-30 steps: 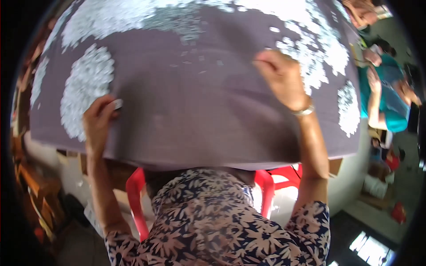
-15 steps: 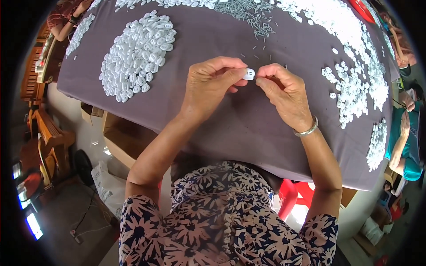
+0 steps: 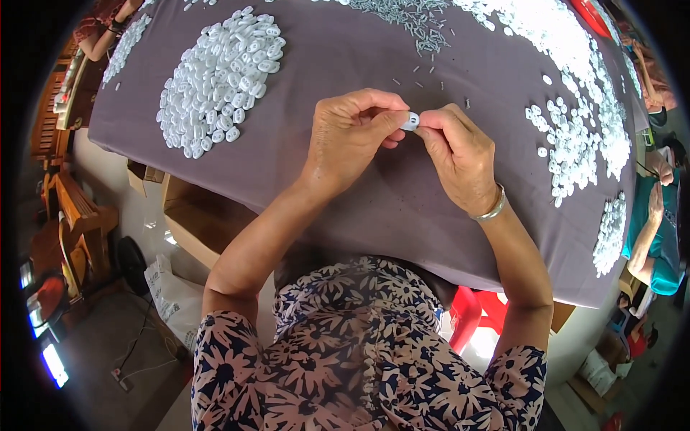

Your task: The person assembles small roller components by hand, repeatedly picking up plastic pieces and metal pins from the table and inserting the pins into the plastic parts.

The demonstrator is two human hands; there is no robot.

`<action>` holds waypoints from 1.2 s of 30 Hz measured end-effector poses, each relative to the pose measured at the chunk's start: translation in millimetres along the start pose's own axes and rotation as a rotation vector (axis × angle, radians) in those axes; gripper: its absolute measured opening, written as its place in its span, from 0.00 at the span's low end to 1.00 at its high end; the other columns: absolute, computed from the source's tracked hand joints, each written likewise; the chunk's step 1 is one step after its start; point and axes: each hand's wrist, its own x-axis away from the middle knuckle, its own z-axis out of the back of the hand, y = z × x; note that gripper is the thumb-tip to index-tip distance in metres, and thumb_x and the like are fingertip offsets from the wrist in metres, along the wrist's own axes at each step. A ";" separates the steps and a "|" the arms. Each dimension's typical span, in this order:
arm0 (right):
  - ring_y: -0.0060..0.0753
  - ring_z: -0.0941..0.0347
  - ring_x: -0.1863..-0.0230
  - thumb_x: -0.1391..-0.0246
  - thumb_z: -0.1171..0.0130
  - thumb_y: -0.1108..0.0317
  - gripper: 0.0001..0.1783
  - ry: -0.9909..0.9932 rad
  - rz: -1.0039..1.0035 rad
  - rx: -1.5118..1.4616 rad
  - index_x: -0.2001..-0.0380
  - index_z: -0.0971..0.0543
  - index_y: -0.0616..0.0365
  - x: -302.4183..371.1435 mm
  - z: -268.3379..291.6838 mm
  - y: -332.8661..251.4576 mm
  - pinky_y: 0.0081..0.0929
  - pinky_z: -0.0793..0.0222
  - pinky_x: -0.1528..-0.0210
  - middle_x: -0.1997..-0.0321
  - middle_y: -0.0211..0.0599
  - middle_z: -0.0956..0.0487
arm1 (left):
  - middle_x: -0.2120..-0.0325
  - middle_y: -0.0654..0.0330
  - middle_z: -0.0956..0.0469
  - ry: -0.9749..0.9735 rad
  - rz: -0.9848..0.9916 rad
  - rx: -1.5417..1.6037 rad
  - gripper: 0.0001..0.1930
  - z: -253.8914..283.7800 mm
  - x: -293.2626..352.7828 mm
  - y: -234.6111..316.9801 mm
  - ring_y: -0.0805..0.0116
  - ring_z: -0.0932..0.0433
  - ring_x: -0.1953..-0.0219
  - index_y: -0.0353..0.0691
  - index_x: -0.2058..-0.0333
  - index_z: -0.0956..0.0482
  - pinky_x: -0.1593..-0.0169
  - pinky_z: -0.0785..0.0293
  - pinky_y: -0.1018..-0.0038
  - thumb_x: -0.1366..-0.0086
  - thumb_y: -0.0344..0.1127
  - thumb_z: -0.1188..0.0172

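Our left hand (image 3: pixel 348 138) pinches a small white oval plastic piece (image 3: pixel 410 122) above the purple-grey cloth-covered table (image 3: pixel 402 215), in from its near edge. Our right hand (image 3: pixel 460 159) is pinched up against it, can't tell around what. Glossy white oval pieces (image 3: pixel 223 82) heap toward the left edge, thin grey pins (image 3: pixel 425 39) farther off.

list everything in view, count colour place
held piece: one, white, centre
piled pieces: many, white, left, top, right
small rods: many, grey, upper middle
cloth: one, purplish, beneath piles
curved item: one, red, top right
boxes: several, brown, below cloth
sack: one, white, lower left
chair: at least one, red, below cloth
wooden furniture: several, brown, left
people: several, varied clothing, edges
bracelet: one, silvery, right wrist
patterned top: one, navy-pink, bottom
left hand: one, holding piece
right hand: one, at piece
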 end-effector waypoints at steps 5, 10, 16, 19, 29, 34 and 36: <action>0.33 0.28 0.75 0.49 0.42 0.82 0.06 -0.044 0.100 0.115 0.66 0.26 0.65 1.2 2.5 4.2 0.25 0.32 0.73 0.73 0.38 0.27 | 0.74 0.61 0.20 -0.054 0.044 -0.043 0.05 4.5 0.4 4.9 0.78 0.23 0.74 0.34 0.65 0.19 0.69 0.23 0.82 0.39 0.26 0.39; 0.37 0.29 0.77 0.52 0.41 0.82 0.08 -0.083 0.179 0.173 0.70 0.27 0.60 -0.7 3.2 7.7 0.31 0.32 0.78 0.73 0.34 0.30 | 0.74 0.61 0.20 -0.091 0.106 -0.061 0.06 7.9 -2.5 0.8 0.78 0.23 0.74 0.34 0.64 0.19 0.68 0.23 0.81 0.39 0.27 0.39; 0.35 0.27 0.77 0.52 0.40 0.82 0.06 -0.066 0.122 0.146 0.70 0.25 0.62 0.6 5.9 7.8 0.28 0.32 0.75 0.75 0.38 0.27 | 0.73 0.61 0.20 0.066 0.037 -0.196 0.05 16.9 -2.3 3.4 0.78 0.23 0.74 0.33 0.66 0.18 0.70 0.25 0.83 0.39 0.27 0.40; 0.35 0.28 0.79 0.53 0.38 0.77 0.06 -0.027 0.086 0.126 0.73 0.26 0.58 8.6 6.6 7.0 0.28 0.33 0.77 0.77 0.35 0.27 | 0.73 0.64 0.20 0.177 -0.069 -0.484 0.06 47.1 7.1 21.6 0.80 0.24 0.71 0.34 0.65 0.19 0.66 0.28 0.84 0.38 0.28 0.42; 0.37 0.27 0.77 0.54 0.38 0.76 0.07 -0.055 0.087 0.145 0.76 0.27 0.57 11.2 15.8 10.9 0.31 0.32 0.76 0.77 0.33 0.25 | 0.73 0.65 0.23 0.360 -0.084 -0.853 0.06 130.1 21.7 12.0 0.80 0.29 0.75 0.33 0.63 0.20 0.68 0.31 0.83 0.39 0.27 0.41; 0.34 0.27 0.76 0.53 0.38 0.77 0.05 0.057 0.056 0.265 0.73 0.25 0.60 5.9 59.3 19.1 0.26 0.31 0.73 0.75 0.36 0.24 | 0.72 0.64 0.25 0.323 -0.319 -1.149 0.08 144.8 19.4 15.4 0.78 0.30 0.77 0.33 0.61 0.20 0.73 0.35 0.82 0.39 0.27 0.40; 0.29 0.27 0.76 0.51 0.39 0.77 0.04 0.088 -0.122 0.337 0.71 0.24 0.61 9.0 86.5 26.2 0.22 0.31 0.72 0.74 0.35 0.23 | 0.71 0.65 0.24 0.391 -0.285 -1.063 0.09 150.5 21.9 16.2 0.80 0.30 0.76 0.34 0.60 0.20 0.75 0.36 0.82 0.39 0.28 0.40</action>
